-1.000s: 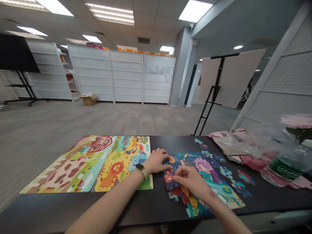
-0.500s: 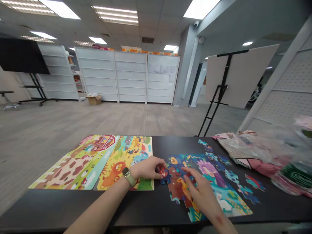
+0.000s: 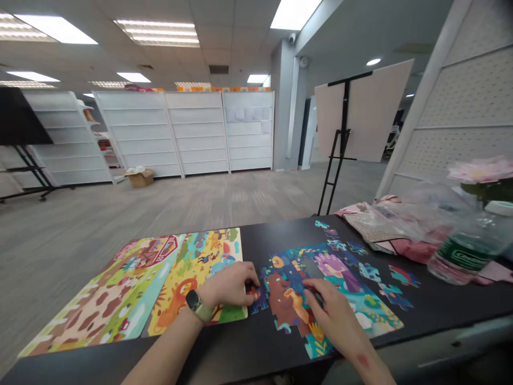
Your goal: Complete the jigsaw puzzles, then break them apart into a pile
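My left hand [image 3: 230, 289], with a watch on its wrist, is closed, thumb and fingers pinching a dark blue puzzle piece [image 3: 261, 303] with red on it, at the left edge of the jigsaw puzzle [image 3: 280, 294]. Whether that piece is joined to the puzzle I cannot tell. My right hand [image 3: 334, 313] lies over the middle of the puzzle, fingers bent and apart, fingertips touching or just above it; nothing shows in them. The puzzle bears a brown bear and a purple peacock, and its left and lower-left edges are uneven.
Several loose pieces [image 3: 369, 271] lie to the puzzle's right. On the left are a yellow lion puzzle [image 3: 192, 275] and a farm puzzle [image 3: 104, 291]. A bottle [image 3: 460, 254], plastic wrap [image 3: 417, 214] and a pink flower [image 3: 481, 170] crowd the right side of the black table [image 3: 224, 353].
The camera view has turned to the right, so everything sits further left. My left hand still pinches the piece at the puzzle's edge; my right hand stays over the puzzle.
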Tool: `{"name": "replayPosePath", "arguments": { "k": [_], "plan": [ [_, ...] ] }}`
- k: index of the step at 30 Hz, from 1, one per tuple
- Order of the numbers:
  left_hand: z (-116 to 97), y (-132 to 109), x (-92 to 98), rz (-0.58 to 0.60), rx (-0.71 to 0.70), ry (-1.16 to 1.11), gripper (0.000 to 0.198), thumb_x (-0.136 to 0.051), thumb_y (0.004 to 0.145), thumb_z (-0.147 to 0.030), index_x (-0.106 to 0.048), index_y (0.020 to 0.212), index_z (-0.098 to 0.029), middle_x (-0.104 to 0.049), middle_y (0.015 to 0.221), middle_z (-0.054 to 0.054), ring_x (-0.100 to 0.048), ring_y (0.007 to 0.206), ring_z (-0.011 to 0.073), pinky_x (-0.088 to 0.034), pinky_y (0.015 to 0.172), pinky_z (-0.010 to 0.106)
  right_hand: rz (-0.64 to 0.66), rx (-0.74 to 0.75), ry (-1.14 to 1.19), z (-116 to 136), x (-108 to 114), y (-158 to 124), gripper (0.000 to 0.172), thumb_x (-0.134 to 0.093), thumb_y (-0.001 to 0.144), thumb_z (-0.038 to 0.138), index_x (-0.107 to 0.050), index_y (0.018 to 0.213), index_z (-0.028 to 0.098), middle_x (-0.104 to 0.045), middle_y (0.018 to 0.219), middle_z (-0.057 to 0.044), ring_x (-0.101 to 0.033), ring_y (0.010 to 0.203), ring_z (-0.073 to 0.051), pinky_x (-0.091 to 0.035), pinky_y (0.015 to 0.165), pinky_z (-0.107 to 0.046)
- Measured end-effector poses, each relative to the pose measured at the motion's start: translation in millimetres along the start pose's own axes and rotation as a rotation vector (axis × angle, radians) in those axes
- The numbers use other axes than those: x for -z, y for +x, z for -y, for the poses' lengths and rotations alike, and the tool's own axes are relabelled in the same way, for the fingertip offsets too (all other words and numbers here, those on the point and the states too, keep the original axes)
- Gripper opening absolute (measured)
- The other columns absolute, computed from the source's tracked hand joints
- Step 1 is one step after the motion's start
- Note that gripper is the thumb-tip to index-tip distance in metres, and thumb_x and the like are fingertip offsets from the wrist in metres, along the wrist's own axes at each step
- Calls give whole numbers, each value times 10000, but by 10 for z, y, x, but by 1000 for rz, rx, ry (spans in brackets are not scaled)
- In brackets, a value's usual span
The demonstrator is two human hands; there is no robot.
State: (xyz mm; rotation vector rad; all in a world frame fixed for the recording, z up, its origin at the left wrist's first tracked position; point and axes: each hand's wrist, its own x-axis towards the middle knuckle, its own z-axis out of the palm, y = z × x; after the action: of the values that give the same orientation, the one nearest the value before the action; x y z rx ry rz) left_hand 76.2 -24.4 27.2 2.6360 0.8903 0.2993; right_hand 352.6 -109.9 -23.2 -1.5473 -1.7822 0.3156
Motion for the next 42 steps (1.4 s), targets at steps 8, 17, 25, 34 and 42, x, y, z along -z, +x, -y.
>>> {"name": "replayPosePath", "arguments": {
  "k": [8,17,25,34,42],
  "plan": [
    [-20,26,-38,11,-40,-35,264,-763,785,-311,-727,1040,-253,-668,1014,20,-643,921,203,-474,833,263,18,8,-31,14,-7,-18,260,-456,966,365,-660,1046,227,-687,1086,-90,-627,1058,-261,-479,959,-445],
    [-13,65,-103,15,-43,-80,111,-694,844,-206,-771,913,-246,-661,981,15,-636,869,167,-463,796,228,-18,18,-2,32,-6,-1,215,-500,943,343,-679,996,239,-709,1025,-80,-644,997,-262,-501,905,-417],
    [-143,41,-72,52,24,-61,202,-663,753,-169,-768,895,-266,-627,992,11,-619,892,179,-457,820,244,-284,9,101,-80,342,-82,281,-412,987,326,-674,1006,227,-710,1056,-74,-649,1011,-208,-508,897,-330],
    [-140,48,-100,61,-20,-127,193,-729,761,-243,-751,950,-275,-655,1013,4,-619,927,195,-445,841,263,-230,-340,-242,-1529,1691,112,334,-670,662,392,-725,922,190,-744,1090,-151,-657,1053,-349,-478,954,-476],
    [61,51,-37,-167,-38,-153,132,-599,893,-249,-719,941,-222,-677,932,21,-622,848,172,-452,788,255,-150,-294,-287,-1706,1756,381,382,-681,547,319,-709,911,211,-732,1047,-144,-662,1016,-364,-487,939,-461]
  ]
}}
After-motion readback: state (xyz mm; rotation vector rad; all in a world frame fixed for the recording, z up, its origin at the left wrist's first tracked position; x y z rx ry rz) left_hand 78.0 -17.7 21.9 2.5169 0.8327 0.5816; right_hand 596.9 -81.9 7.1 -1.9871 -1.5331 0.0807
